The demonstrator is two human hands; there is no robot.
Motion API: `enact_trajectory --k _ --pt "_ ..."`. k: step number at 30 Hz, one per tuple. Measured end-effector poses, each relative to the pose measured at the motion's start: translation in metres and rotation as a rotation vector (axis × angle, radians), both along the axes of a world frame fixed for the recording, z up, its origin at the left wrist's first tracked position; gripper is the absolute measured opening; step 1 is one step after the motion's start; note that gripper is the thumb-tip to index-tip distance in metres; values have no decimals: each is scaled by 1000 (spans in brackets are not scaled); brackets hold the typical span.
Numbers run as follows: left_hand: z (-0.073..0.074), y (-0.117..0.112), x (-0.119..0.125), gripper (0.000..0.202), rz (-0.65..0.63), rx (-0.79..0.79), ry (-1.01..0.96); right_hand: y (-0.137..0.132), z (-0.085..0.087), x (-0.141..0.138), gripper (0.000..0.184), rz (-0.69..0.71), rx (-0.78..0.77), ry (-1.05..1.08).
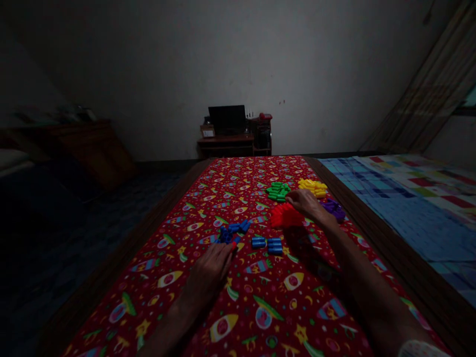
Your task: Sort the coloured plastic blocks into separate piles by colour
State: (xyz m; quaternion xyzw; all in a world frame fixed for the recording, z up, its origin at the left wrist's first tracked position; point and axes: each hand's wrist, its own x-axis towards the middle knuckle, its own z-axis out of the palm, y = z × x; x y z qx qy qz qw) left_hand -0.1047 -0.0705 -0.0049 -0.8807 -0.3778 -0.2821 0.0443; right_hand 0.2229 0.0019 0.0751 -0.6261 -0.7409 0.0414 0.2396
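Observation:
My left hand (211, 270) lies palm down on the red patterned cloth (260, 302), its fingertips touching a small red piece beside a cluster of blue plastic blocks (232, 232). Two more blue blocks (267, 243) sit just to the right. My right hand (305, 202) reaches further out, fingers curled over the pile of red blocks (284, 216); whether it grips one I cannot tell. Around it lie green blocks (278, 191), yellow blocks (313, 187) and purple blocks (333, 208).
The cloth covers a long wooden table (375, 238). A checked blue mat (401, 203) lies to the right. A dark cabinet with a screen (233, 131) stands against the far wall. The room is dim; a curtain (427, 94) hangs at the right.

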Motion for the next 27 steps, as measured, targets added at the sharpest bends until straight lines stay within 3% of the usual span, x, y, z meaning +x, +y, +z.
enact_trajectory --k 3,6,8,13,19,23,27 --pt "10 13 1 23 49 -54 -202 -8 -2 -33 29 210 -11 163" --pt "23 26 13 19 114 -164 -366 -21 -16 -72 33 491 -95 327" --pt "31 33 24 18 120 -260 -436 -30 -26 -92 34 597 -130 328" --pt "37 48 42 17 84 -378 -548 -31 -33 -100 28 504 -173 248" --pt "25 70 28 20 183 -436 -783 -18 -31 -86 21 483 -243 206" --pt "18 68 25 27 210 -520 -850 -21 -36 -89 27 490 -174 214" --pt "14 57 30 31 147 -587 -857 -31 -35 -100 33 499 -71 295"
